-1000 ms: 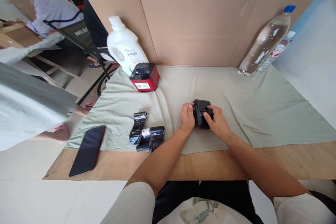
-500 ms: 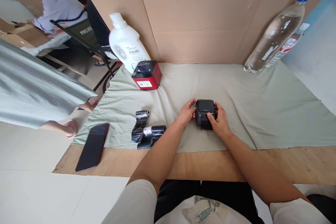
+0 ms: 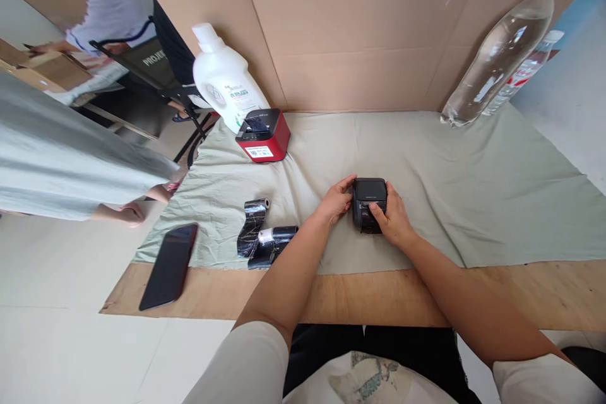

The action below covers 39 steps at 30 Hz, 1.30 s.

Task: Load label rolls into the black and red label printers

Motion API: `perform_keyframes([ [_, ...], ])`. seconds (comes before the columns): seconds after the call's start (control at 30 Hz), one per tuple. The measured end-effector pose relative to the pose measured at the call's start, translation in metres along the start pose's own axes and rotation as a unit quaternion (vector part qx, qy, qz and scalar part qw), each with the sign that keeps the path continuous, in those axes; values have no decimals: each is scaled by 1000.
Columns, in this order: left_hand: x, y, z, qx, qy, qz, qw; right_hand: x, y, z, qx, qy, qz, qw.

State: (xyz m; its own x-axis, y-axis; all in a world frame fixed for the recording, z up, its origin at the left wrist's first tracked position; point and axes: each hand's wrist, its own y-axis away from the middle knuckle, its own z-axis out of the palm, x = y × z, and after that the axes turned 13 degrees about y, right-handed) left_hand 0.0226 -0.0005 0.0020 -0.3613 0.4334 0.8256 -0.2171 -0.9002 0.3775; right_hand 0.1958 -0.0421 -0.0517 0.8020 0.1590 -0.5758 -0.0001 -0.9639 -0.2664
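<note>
Gripping small black printer (image 3: pixel 369 192) mid-cloth (image 3: pixel 473 189) on counter (image 3: pixel 521 290): left hand (image 3: pixel 337 202) cupped on its left side, right hand (image 3: pixel 392 219) closed over front, fingers on the slot. Open cloth to the right; ribbon rolls (image 3: pixel 265 237) near left. Printer front mostly hidden by fingers. Matte, boxy.

Makeshift packing workroom, cardboard backdrop (image 3: pixel 360 25), label printers (image 3: pixel 262 136) (cloth-covered bench (image 3: pixel 473 202))
</note>
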Motion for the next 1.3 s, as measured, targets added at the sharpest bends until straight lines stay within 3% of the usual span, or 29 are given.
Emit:
perform_keyframes([
  [0.13, -2, 1, 0, 5, -4, 17, 1000, 5, -3, -1, -5, -86, 32, 996],
  [0.27, -4, 3, -1, 26, -6, 15, 1000, 13, -11, -7, -32, -242, 88, 966],
  [0.33, -4, 4, -1, 29, -10, 15, 999, 14, -14, -10, -45, -270, 108, 956],
  [0.57, -4, 5, 0, 27, -13, 18, 999, 5, -13, -16, 2, -238, 162, 958],
  [0.83, -2, 3, -4, 18, 23, 10, 1000, 10, -11, -17, 11, -163, 12, 986],
  [1.0, 2, 1, -5, 16, 3, -12, 1000, 13, -11, -12, 9, -134, 25, 991],
  [1.3, 1, 5, -1, 46, -47, 4, 998, 10, -13, -16, -29, -200, 68, 977],
])
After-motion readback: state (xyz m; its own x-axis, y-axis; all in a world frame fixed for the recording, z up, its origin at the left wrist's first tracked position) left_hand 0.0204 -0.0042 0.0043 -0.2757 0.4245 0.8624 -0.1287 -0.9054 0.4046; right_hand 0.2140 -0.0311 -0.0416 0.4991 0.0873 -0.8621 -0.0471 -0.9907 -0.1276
